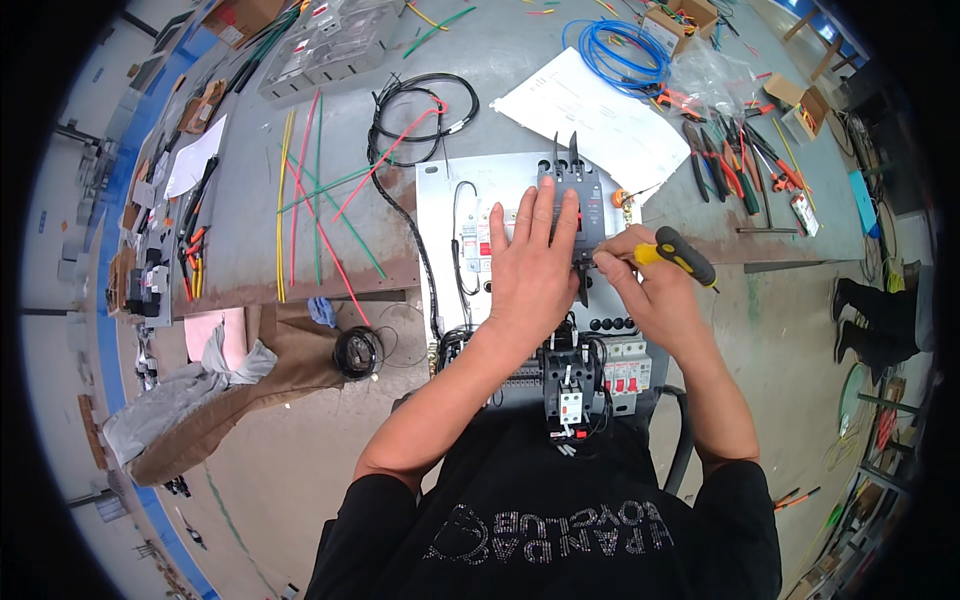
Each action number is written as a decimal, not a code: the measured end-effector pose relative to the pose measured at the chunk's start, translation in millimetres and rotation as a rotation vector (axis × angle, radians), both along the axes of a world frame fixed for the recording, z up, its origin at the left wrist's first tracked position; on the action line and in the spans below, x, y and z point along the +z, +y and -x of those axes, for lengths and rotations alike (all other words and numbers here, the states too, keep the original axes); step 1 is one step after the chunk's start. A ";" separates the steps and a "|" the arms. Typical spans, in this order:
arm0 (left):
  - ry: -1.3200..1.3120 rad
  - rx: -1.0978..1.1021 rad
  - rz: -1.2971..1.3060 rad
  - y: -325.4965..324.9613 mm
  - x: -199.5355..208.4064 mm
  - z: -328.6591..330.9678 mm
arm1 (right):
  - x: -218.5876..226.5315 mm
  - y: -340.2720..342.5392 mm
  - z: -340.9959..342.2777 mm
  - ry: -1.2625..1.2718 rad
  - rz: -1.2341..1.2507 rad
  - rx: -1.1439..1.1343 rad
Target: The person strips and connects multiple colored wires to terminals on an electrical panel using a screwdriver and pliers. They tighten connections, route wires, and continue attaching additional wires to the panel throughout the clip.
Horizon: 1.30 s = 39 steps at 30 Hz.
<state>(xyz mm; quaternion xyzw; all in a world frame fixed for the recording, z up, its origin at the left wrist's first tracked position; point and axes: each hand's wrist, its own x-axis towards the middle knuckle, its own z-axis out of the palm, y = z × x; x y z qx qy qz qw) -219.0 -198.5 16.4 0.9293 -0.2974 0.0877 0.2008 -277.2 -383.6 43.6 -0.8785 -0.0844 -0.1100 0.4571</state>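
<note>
My left hand [533, 262] lies with fingers spread over a dark grey moulded-case circuit breaker [592, 205] on a white mounting plate [432, 205]. Its fingers cover much of the breaker's front and part of a white device beside it. In my right hand [650, 295] is a screwdriver [684, 257] with a yellow and dark grey handle. The shaft points left toward the breaker's lower edge; fingers partly hide it, and I cannot tell whether the tip sits in a screw. Below, a wired black contactor [569, 375] and small breakers with red levers [622, 380] sit on the plate.
Coiled black cable [425, 118], loose coloured wires [318, 215], a paper sheet [590, 115] and a blue wire coil [622, 58] lie on the grey workbench [245, 210]. Pliers [710, 160] and other tools lie to the right. Another person's dark shoes [848, 310] show at far right.
</note>
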 end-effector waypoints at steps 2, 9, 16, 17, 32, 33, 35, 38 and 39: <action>-0.001 0.011 -0.005 0.5 -0.2 1.1 | 7.6 -0.2 0.6 -0.006 -0.033 0.020; -0.034 0.004 0.008 -0.7 -2.1 0.3 | 12.8 5.6 1.0 -0.043 0.145 0.140; -0.057 0.028 -0.031 -0.9 -5.6 0.6 | 15.9 10.7 -7.6 -0.105 0.248 0.115; -0.061 0.032 -0.035 -0.8 -6.1 0.2 | 16.7 13.5 -9.7 -0.100 0.263 0.098; -0.001 0.028 -0.022 1.3 -0.4 2.9 | 21.0 11.6 -19.2 0.001 0.291 0.137; -0.034 0.027 -0.029 1.3 -1.6 2.6 | 18.7 11.1 -20.0 -0.001 0.329 0.163; -0.101 0.026 -0.042 1.5 -6.5 1.9 | 11.9 9.8 -22.4 -0.005 0.406 0.215; -0.106 0.030 -0.024 2.7 -6.7 2.7 | 19.5 12.9 -22.3 -0.021 0.418 0.225; -0.093 0.031 -0.024 2.4 -6.7 3.3 | 18.6 12.8 -20.8 -0.012 0.390 0.205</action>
